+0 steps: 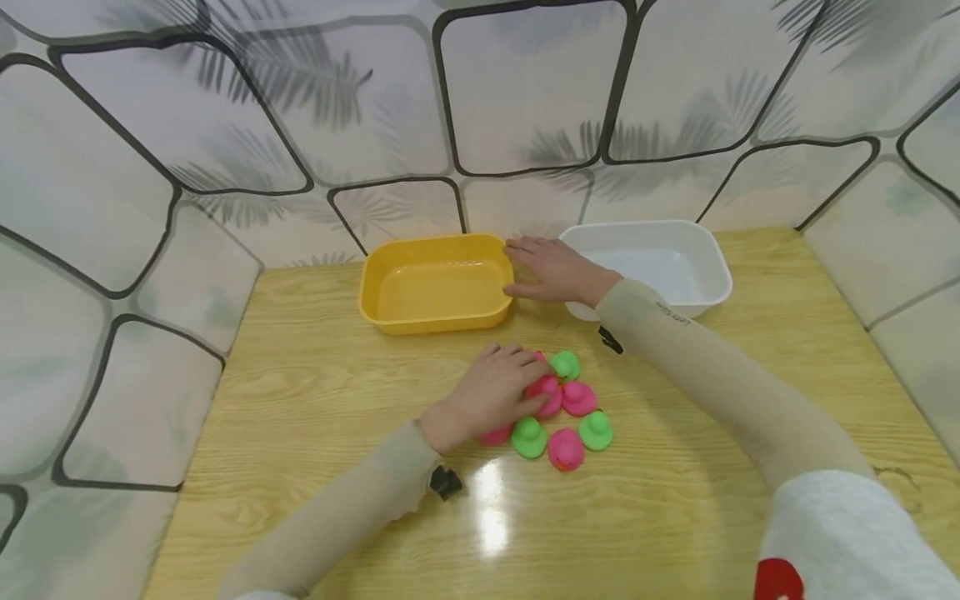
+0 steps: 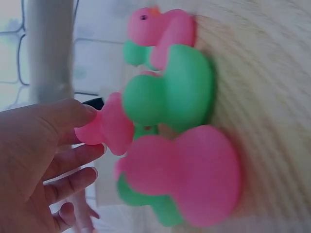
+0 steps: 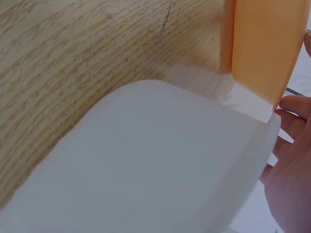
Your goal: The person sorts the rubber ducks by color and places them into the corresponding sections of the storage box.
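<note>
The left hand (image 1: 491, 392) lies over a cluster of pink and green rubber ducks (image 1: 562, 408) at the middle of the worktop (image 1: 315, 417), its fingers (image 2: 73, 114) curled on one pink duck (image 2: 109, 127); the wrist view suggests a pinch at its head, though blur makes this uncertain. The right hand (image 1: 551, 268) rests with fingers straight and spread between the yellow tub (image 1: 435, 283) and the white tub (image 1: 660, 258), touching the yellow one's rim. This looks like the pick-up step of a sorting job. The next move would call for lifting that duck clear of its neighbours without knocking them.
</note>
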{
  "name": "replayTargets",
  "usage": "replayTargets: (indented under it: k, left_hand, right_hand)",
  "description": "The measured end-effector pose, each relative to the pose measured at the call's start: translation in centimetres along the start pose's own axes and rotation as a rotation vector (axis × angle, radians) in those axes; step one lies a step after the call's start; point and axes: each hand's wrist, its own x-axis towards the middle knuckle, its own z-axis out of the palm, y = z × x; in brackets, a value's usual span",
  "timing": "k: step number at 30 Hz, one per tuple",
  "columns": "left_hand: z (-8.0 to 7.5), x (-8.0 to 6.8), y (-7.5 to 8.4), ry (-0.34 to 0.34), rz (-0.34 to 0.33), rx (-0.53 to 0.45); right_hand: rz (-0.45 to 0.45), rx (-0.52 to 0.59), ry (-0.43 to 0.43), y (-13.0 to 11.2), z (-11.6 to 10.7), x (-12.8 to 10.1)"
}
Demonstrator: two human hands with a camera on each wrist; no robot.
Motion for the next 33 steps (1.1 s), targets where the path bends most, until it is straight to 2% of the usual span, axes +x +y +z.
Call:
replayTargets:
  k: [3,6,14,19,25,28,33]
  left_hand:
    - [-1.0,0.0,-0.2,0.019,-0.009,-0.010]
    - [-2.2,-0.1,-0.7,0.067,-0.012,-0.007]
    - [-4.8,-1.7,-2.9,0.158,-0.077,0.016]
    - [-6.5,-1.8,-5.6,0.253,-0.095,0.048]
    - [-7.9,-1.9,-9.4,0.306,-0.138,0.017]
    - [-8.1,-1.9,-11.5,0.298,-0.173,-0.036]
    - [-8.0,-2.0,-14.0,0.243,-0.295,-0.061]
  right_hand:
    - [0.003,-0.006,-0.003,-0.1,0.0,-0.1]
    - [0.018,-0.003,0.016,-0.1,-0.1,-0.1]
    - [0.039,0.024,-0.008,-0.5,1.0,-0.5]
    - [0.022,-0.019,0.013,-0.4,0.5,-0.4]
    - [0.017,-0.014,-0.010,-0.2,0.1,-0.4]
    - [0.019,-0.010,-0.016,0.0,0.3,-0.3]
    - [0.024,-0.008,-0.021,0.1,0.4,-0.2]
